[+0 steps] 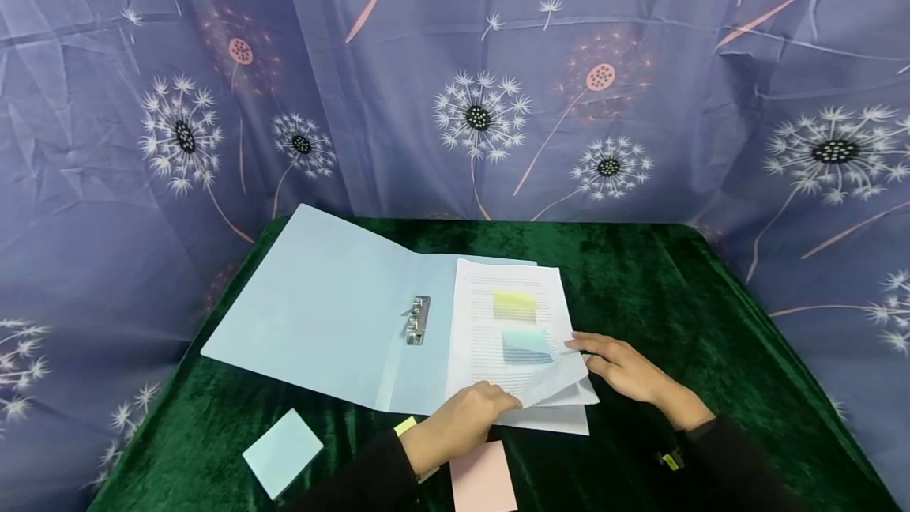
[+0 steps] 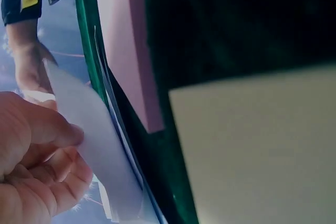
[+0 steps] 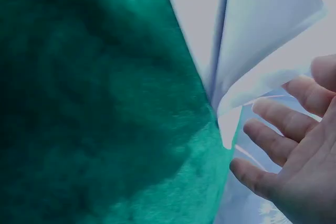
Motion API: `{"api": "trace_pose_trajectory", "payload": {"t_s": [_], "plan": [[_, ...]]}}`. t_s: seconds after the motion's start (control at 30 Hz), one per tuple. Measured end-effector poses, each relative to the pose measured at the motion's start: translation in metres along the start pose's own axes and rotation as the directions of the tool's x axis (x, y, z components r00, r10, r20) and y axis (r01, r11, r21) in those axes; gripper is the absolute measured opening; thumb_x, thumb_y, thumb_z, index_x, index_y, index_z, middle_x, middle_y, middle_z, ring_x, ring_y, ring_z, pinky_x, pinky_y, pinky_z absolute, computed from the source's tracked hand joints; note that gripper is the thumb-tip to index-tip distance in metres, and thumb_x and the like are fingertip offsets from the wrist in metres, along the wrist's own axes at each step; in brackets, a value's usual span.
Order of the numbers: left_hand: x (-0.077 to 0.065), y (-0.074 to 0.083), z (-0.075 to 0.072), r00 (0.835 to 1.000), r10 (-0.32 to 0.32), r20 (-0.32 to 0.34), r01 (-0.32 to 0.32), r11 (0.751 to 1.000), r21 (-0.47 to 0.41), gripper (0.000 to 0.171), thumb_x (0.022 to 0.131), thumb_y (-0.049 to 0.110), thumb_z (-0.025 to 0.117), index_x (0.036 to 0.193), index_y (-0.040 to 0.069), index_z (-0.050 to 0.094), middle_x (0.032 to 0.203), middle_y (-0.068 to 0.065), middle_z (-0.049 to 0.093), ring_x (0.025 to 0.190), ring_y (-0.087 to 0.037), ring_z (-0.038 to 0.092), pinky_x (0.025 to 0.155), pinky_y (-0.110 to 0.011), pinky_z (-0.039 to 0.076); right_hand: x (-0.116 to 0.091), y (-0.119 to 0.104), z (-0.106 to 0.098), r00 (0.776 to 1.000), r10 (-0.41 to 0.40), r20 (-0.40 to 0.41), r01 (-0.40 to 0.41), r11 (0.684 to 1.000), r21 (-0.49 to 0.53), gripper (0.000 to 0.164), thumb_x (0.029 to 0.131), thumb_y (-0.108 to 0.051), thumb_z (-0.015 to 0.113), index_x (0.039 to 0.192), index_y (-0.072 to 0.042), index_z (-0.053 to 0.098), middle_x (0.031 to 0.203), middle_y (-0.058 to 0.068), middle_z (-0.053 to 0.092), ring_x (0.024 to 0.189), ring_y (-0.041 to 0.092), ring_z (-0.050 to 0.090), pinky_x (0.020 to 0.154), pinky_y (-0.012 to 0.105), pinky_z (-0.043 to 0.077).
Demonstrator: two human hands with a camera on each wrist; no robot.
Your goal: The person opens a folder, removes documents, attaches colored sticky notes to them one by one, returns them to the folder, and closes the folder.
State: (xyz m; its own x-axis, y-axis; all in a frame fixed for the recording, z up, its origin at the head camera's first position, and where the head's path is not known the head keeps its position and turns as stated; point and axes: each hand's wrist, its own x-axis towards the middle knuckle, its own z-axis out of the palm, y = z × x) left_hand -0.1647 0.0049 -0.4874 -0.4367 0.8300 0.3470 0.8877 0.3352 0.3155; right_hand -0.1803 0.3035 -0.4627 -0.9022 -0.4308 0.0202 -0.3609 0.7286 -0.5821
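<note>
A light blue ring binder [image 1: 320, 299] lies opened flat, its metal clip [image 1: 418, 321] near the spine. On its right side rests a stack of printed paper sheets [image 1: 479, 338]. The top sheet carries a yellow sticky note [image 1: 515, 305] and a blue sticky note [image 1: 526, 344]. My left hand [image 1: 462, 421] pinches the lower edge of a sheet [image 2: 97, 124] between thumb and fingers, and that sheet bends upward. Beside the right edge of the sheets is my right hand [image 1: 629, 370], fingers extended and fingertips [image 3: 257, 106] right at the lifted paper's edge.
Near the front lie a light blue pad of notes [image 1: 283, 453] and a pink pad [image 1: 485, 480]. A yellow pad [image 1: 405, 426] is partly hidden under my left wrist. Dark green velvet [image 1: 626, 275] covers the table, and a purple dandelion-print curtain [image 1: 398, 101] hangs behind.
</note>
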Motion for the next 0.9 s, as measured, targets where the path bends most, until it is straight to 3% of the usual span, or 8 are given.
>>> {"api": "trace_pose_trajectory", "payload": {"t_s": [0.27, 0.4, 0.53, 0.67, 0.8, 0.9], "plan": [[-0.003, -0.007, -0.003, 0.996, -0.063, 0.069, 0.059, 0.997, 0.049, 0.029, 0.087, -0.009, 0.062, 0.106, 0.010, 0.072, 0.098, 0.001, 0.071, 0.089, -0.008, 0.065, 0.078, -0.017, 0.048, -0.008, 0.009, 0.012, 0.998, 0.002, 0.062, -0.003, 1.000, 0.013, 0.037, 0.103, -0.018, 0.042, 0.126, 0.003, 0.061, 0.132, 0.027, 0.052, 0.123, 0.048, 0.045, 0.095, 0.064, 0.034], [-0.004, -0.008, -0.003, 0.992, -0.098, 0.078, 0.093, 0.994, 0.064, 0.028, 0.086, -0.007, 0.064, 0.106, 0.010, 0.072, 0.098, 0.001, 0.070, 0.091, -0.010, 0.065, 0.078, -0.018, 0.047, -0.011, 0.012, 0.020, 0.997, 0.010, 0.083, -0.007, 0.999, -0.033, 0.043, 0.098, -0.030, 0.055, 0.124, 0.002, 0.062, 0.134, 0.028, 0.050, 0.123, 0.049, 0.045, 0.093, 0.064, 0.036], [-0.007, -0.008, -0.002, 0.985, -0.149, 0.082, 0.141, 0.986, 0.090, 0.029, 0.081, -0.006, 0.067, 0.104, 0.011, 0.073, 0.097, 0.000, 0.069, 0.092, -0.013, 0.062, 0.079, -0.024, 0.047, -0.013, 0.010, 0.027, 0.995, 0.000, 0.095, 0.015, 0.987, -0.162, 0.054, 0.086, -0.037, 0.072, 0.124, 0.001, 0.063, 0.136, 0.028, 0.048, 0.122, 0.049, 0.046, 0.089, 0.063, 0.040], [-0.008, -0.007, -0.005, 0.956, -0.242, 0.164, 0.232, 0.969, 0.083, 0.032, 0.079, -0.005, 0.067, 0.102, 0.015, 0.075, 0.091, 0.003, 0.063, 0.089, -0.012, 0.057, 0.071, -0.037, 0.049, -0.013, 0.006, 0.029, 0.996, -0.027, 0.083, 0.047, 0.967, -0.249, 0.054, 0.080, -0.029, 0.079, 0.122, 0.002, 0.064, 0.136, 0.029, 0.048, 0.121, 0.049, 0.046, 0.085, 0.061, 0.043], [-0.007, -0.006, -0.009, 0.908, -0.296, 0.298, 0.292, 0.955, 0.058, 0.033, 0.081, -0.004, 0.065, 0.105, 0.018, 0.075, 0.084, 0.007, 0.050, 0.081, -0.008, 0.045, 0.061, -0.032, 0.041, -0.013, 0.004, 0.030, 0.997, -0.019, 0.081, 0.039, 0.964, -0.264, 0.053, 0.078, -0.026, 0.081, 0.121, 0.002, 0.065, 0.136, 0.029, 0.048, 0.121, 0.048, 0.046, 0.084, 0.060, 0.044], [-0.006, -0.008, -0.014, 0.890, -0.282, 0.357, 0.289, 0.957, 0.036, 0.037, 0.081, -0.004, 0.066, 0.110, 0.016, 0.074, 0.086, 0.007, 0.049, 0.080, -0.007, 0.041, 0.057, -0.024, 0.036, -0.013, 0.004, 0.030, 0.996, 0.000, 0.088, 0.024, 0.964, -0.265, 0.054, 0.077, -0.026, 0.081, 0.121, 0.002, 0.065, 0.136, 0.029, 0.048, 0.121, 0.048, 0.046, 0.084, 0.059, 0.044]]}}
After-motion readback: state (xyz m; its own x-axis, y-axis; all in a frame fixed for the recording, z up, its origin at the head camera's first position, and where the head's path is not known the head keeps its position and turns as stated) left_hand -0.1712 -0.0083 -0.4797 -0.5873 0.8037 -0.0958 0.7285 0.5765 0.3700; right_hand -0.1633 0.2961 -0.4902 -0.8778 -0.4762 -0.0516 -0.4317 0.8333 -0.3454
